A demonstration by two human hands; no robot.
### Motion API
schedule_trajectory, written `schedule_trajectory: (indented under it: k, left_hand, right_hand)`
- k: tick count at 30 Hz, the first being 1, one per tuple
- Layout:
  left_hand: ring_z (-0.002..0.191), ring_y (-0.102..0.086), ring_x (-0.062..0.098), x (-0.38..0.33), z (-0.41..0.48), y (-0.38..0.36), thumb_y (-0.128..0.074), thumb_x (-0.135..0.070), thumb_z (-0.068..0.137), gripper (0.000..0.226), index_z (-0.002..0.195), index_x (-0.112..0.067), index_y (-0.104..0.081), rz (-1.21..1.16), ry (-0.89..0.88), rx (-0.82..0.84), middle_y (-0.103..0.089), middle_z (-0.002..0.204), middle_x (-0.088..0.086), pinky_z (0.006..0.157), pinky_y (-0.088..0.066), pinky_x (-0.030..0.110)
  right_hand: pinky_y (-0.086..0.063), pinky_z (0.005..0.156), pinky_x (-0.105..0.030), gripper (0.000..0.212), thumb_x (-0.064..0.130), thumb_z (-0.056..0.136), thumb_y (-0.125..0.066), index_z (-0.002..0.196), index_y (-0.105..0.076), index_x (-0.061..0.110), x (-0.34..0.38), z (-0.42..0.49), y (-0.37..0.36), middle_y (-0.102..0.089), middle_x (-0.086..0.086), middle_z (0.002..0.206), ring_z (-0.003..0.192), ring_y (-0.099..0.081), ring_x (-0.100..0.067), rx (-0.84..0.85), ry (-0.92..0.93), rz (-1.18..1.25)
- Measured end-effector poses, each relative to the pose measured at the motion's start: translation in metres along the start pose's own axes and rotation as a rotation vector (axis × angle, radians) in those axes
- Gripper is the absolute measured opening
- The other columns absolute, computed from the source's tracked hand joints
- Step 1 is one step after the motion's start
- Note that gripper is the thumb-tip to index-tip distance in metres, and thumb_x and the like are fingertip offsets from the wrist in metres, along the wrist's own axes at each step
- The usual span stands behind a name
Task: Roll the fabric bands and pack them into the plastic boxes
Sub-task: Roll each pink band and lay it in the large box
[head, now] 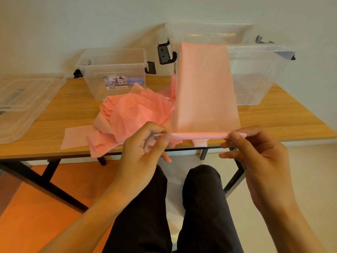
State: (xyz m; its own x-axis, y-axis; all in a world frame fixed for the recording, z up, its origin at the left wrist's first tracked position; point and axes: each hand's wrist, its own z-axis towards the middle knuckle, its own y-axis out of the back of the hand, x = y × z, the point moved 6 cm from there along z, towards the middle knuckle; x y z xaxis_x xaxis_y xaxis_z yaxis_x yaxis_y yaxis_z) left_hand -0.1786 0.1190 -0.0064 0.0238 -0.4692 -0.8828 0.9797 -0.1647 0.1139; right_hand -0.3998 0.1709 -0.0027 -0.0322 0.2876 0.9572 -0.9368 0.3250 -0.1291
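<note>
Through the head camera: sits at a wooden table point(282, 121), knees in dark trousers point(200, 207) just below its near edge, above an orange floor point(27, 207). Holds a pink band point(206, 88) over the table's front edge, with its near end wound into a thin roll point(198, 135) that lies level between the two hands. Pinches the roll's left end with the left hand point(144, 143) — thumb and forefinger closed on it, the other fingers loosely curled beneath. Pinches the right end with the right hand point(255, 152), thumb against forefinger, while the lower fingers stick out underneath clear of the fabric. Stretches away from the roll as a flat, smooth sheet, narrowing toward its far edge, which covers part of the big box point(255, 79) at the right rear of the table; cannot tell whether that edge touches the box. Shows a black latch point(166, 53) just left of the sheet. Leaves a loose pile point(136, 112) of more pink bands crumpled on the table left of the sheet, a few ends hanging over the front edge. Behind the pile stands a small box point(102, 88), clear and open — holds purple rolls point(135, 81) against its right wall, beside a printed label point(116, 82). At the table's left end lie clear lids point(27, 106), stacked flat and well apart from the boxes.
</note>
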Motion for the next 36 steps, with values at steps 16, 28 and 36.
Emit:
schedule_trajectory:
  k: [16,28,36]
  left_hand:
    - [0.063,-0.065,0.022,0.009,-0.019,-0.005,-0.071,-0.004,0.087,0.015,0.084,0.001,-0.058,-0.182,0.041,-0.152,-0.064,0.074,0.008,0.066,-0.055,0.029]
    - [0.058,-0.064,0.016,0.005,-0.027,-0.005,-0.066,-0.016,0.087,0.015,0.099,-0.008,-0.072,-0.099,0.043,-0.190,-0.065,0.068,0.008,0.071,-0.051,0.017]
    - [0.067,-0.070,0.019,0.003,-0.022,-0.005,-0.079,-0.015,0.080,0.016,0.096,-0.015,-0.076,-0.092,0.031,-0.126,-0.074,0.088,-0.004,0.073,-0.057,0.023]
  right_hand:
    - [-0.058,0.064,-0.031,0.010,-0.006,0.089,-0.066,0.085,-0.064,0.004,-0.013,-0.013,0.014,-0.067,-0.013,0.069,0.058,-0.066,-0.027,-0.092,-0.008,-0.013]
    - [-0.060,0.067,-0.029,0.015,0.031,0.080,-0.070,0.085,-0.079,0.019,-0.004,-0.016,0.011,-0.071,-0.012,0.072,0.061,-0.067,-0.026,-0.073,0.031,-0.017]
    - [-0.062,0.067,-0.035,0.031,0.035,0.086,-0.062,0.089,-0.062,0.004,-0.006,-0.017,0.011,-0.069,-0.007,0.078,0.074,-0.072,-0.025,-0.094,0.031,-0.053]
